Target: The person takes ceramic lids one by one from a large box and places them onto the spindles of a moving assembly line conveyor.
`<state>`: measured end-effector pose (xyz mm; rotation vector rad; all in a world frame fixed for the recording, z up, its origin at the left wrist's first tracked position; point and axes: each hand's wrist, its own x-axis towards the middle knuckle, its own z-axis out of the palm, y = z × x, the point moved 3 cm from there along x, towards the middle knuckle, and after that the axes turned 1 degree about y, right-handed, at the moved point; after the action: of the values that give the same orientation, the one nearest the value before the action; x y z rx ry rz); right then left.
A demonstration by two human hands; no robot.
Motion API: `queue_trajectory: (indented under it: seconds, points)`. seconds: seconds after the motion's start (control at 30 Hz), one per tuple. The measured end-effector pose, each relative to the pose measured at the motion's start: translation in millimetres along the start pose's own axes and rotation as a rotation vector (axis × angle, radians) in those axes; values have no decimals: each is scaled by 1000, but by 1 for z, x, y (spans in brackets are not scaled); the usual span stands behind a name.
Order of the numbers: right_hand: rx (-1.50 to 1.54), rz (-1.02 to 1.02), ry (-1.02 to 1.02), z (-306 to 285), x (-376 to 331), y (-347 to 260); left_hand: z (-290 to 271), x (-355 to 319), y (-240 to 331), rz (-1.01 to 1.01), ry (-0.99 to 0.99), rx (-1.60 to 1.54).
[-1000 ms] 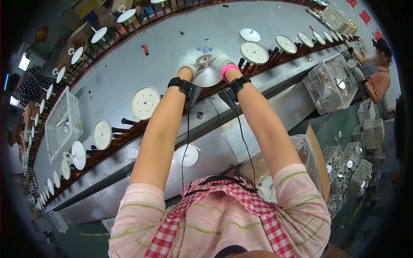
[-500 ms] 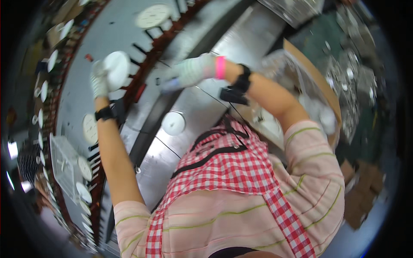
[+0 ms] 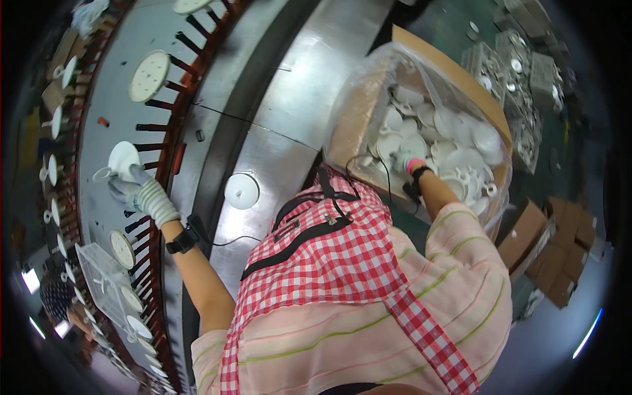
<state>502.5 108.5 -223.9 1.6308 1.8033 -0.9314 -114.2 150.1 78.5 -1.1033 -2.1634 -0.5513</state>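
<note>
My left hand [image 3: 146, 196], in a striped knit glove, grips a white round lid-like part [image 3: 124, 158] by its lower edge. A small ring handle [image 3: 103, 174] sticks out on the part's left side. Beside it runs a brown conveyor rail with dark upright pegs [image 3: 153, 128]. My right hand [image 3: 404, 162], also gloved, is down in a lined cardboard box [image 3: 354, 135], touching a heap of similar white parts [image 3: 451, 158]. Its fingertips blend with the parts, so their grip is hidden.
One white round part [image 3: 242, 191] lies on the metal tabletop [image 3: 280, 141] before me. Along the pegs sit several pale discs with holes [image 3: 149, 76]. A clear plastic tray [image 3: 99, 273] stands at left. Wire baskets [image 3: 517, 85] and cartons [image 3: 559, 250] are on the right.
My right hand has swung from above the table's edge rightward into the box. My left hand has moved lower with the white part, whose ring handle now shows. The view has shifted.
</note>
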Motion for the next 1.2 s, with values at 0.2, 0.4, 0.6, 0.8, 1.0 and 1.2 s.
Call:
queue_trajectory:
  seconds: [0.2,0.4,0.6,0.8,1.0,1.2]
  points:
    - [-122,82,-43,25,3,66,-25,-36,19,-55,-63,-258]
    - [268,71,358,-143,-93,34,-85,-61,25,-280,39,-627]
    - [1051,-647,791,-255,-195,-153,-102,-75,139,98,-1189,-1316]
    - [202,-1272,771,-255,-206,-264,-85,-79,165,662,-734,-1048]
    - [805,-1118,397,-246,-163,-304,-90,-64,151,661,-529,-774]
    - [1112,-1082,138,-277,-127,-345,-89,-51,143,497,-404,-770]
